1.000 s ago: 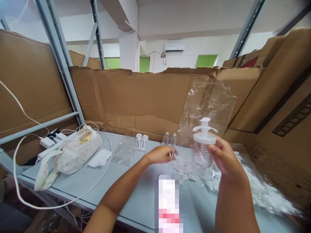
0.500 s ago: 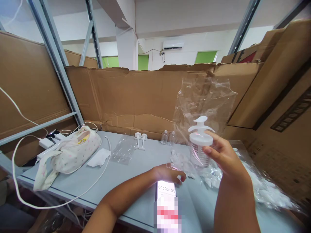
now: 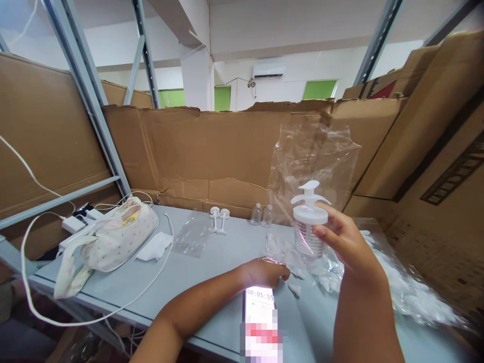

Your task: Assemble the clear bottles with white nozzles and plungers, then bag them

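My right hand (image 3: 346, 242) grips a clear ribbed bottle with a white pump top (image 3: 310, 217), held upright above the table. Behind or around that pump bottle rises a clear plastic bag (image 3: 313, 156); I cannot tell whether the bottle is inside it. Low over the tabletop, my left hand (image 3: 267, 273) has its fingers curled in beside small white pieces (image 3: 289, 254); whatever they pinch is hidden. One loose white piece (image 3: 295, 290) lies just right of its fingertips. Under the left wrist, a phone (image 3: 259, 302) shows a timer.
Two small clear bottles (image 3: 260, 215) and white pump parts (image 3: 219, 220) stand at the back. A flat plastic bag (image 3: 191, 237), a tissue (image 3: 154, 246), a white cable (image 3: 166, 262) and a fabric pouch (image 3: 119, 234) lie left. Bagged white parts (image 3: 416, 292) fill the right.
The left fingers have drawn closer together, and a white piece shows on the table beside them. My right hand and the pump bottle have shifted slightly left.
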Available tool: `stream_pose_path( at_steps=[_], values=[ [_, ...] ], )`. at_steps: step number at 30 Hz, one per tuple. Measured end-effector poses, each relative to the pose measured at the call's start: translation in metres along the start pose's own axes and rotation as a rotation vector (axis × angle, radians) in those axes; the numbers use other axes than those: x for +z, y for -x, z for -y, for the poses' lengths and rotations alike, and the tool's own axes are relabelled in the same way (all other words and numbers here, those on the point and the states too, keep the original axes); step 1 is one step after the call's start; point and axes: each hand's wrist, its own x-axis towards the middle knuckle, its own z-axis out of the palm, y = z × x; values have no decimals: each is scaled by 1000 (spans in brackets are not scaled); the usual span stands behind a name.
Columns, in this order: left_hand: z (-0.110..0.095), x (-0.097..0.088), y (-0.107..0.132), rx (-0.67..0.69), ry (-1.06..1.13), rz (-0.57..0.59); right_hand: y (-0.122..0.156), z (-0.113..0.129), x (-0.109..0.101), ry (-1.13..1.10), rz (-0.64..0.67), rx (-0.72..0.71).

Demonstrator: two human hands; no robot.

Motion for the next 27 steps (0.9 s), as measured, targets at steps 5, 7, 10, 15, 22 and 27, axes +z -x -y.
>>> stream_pose_path(
  at_steps=[5, 7, 10, 15, 22, 27],
  values=[
    [9, -15, -3, 81, 167, -215, 0, 0, -3, 17, -8, 9],
    [13, -32, 0, 125, 275, -329, -1, 1, -4, 27, -2, 14],
    [21, -63, 12, 137, 447, -557, -3, 4, -5, 56, 71, 43],
    [29, -107, 46, 148, 754, -863, -9, 0, -1, 150, 238, 112],
    [20, -143, 97, 429, 1430, -992, -13, -6, 10, 327, 505, 140],
    [27, -148, 111, 501, 1469, -909, -14, -5, 18, 375, 573, 148]
  ],
)
